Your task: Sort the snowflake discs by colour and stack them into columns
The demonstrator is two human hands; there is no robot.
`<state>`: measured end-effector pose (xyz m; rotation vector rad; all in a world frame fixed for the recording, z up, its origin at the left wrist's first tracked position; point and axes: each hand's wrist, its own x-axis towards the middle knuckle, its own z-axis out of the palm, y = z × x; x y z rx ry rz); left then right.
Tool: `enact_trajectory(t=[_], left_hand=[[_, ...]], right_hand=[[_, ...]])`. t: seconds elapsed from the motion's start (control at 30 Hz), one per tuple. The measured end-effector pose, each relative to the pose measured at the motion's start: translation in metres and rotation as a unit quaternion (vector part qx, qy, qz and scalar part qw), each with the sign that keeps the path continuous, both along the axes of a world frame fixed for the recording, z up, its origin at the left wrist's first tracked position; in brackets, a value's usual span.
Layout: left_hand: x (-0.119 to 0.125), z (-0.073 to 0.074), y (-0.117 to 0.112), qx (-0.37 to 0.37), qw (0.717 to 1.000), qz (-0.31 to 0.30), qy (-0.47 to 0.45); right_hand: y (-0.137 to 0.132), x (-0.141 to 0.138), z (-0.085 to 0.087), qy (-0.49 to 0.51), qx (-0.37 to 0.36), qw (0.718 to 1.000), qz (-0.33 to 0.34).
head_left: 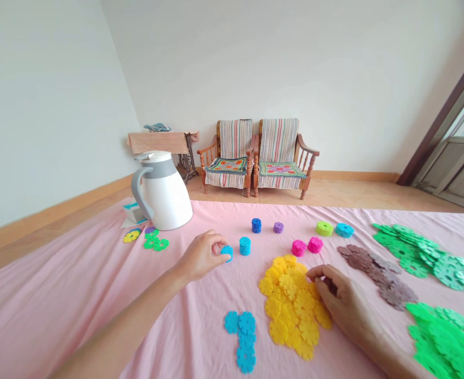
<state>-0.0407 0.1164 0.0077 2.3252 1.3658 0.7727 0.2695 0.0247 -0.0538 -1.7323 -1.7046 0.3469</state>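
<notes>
My left hand (203, 255) is closed, with thumb and fingers pinching light blue plastic snowflake discs (227, 253). Just right of it stands a stack of light blue discs (245, 246). Nearer to me, several loose light blue discs (246, 337) lie overlapped on the pink cloth. At the right edge of a heap of yellow snowflake discs (293, 305), my right hand (340, 295) has its fingers bent and apart, the fingertips against the heap. I see nothing held in it.
Dark blue (256, 226), purple (278, 227), pink (298, 248), lime (324, 228) and cyan (344, 230) stacks stand farther back. Brown discs (374, 273) and green discs (448, 337) lie right. A white jug (166, 197) stands left, beside loose discs (155, 241). Two chairs (235, 152) stand beyond.
</notes>
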Motion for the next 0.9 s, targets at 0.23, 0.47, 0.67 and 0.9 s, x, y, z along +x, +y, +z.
enact_trajectory(t=[0.23,0.47,0.67,0.9], left_hand=[[0.005,0.000,-0.006,0.013,1.000,-0.001,0.026],[0.003,-0.002,-0.004,0.007,0.999,0.004,0.032],[0.002,-0.003,-0.002,-0.003,0.999,0.007,0.034],[0.012,0.020,-0.027,-0.052,0.984,-0.156,0.066]], right_hand=[[-0.004,-0.005,0.012,0.018,-0.001,1.000,0.001],[-0.005,-0.008,0.017,0.008,0.000,1.000,-0.005],[-0.006,-0.011,0.022,0.005,-0.002,1.000,-0.009],[-0.006,-0.010,0.019,0.006,0.001,1.000,-0.013]])
